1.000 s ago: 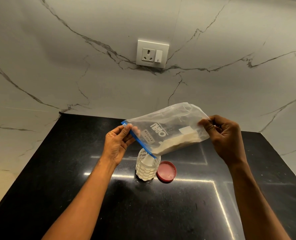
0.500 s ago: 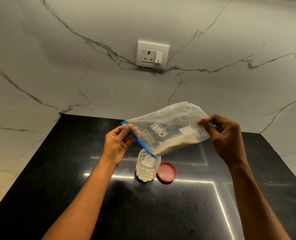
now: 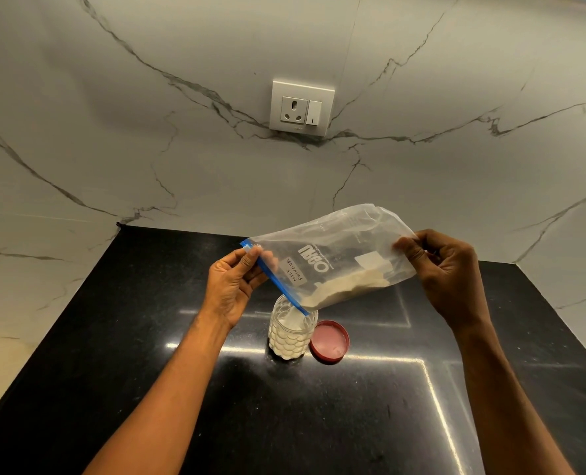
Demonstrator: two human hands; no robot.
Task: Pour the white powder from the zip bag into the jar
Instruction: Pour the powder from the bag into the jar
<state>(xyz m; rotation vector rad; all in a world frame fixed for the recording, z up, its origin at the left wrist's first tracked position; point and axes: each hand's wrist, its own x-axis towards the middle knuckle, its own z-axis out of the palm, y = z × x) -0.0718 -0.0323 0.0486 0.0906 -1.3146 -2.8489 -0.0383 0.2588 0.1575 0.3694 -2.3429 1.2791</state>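
1. Nearest to us, our two bare forearms reach forward over the black polished countertop, which throws back bright strips of light.
2. On the countertop stands the clear patterned jar, upright and open, already filled most of the way with white powder.
3. Just to the right of the jar lies its red lid, flat on the stone, very near the jar's base.
4. Our left hand pinches the blue zip strip at the upper corner of the bag's mouth, thumb on one side and curled fingers on the other.
5. Our right hand grips the closed bottom end of the zip bag, fingers curled around the gathered plastic, holding that end higher.
6. The clear bag hangs tilted between our hands, its low open corner right above the jar's mouth; the milk powder is heaped along the lower edge, and a handwritten label reads "milk powder".
7. Beyond stands the veined marble wall with a white socket and switch plate.
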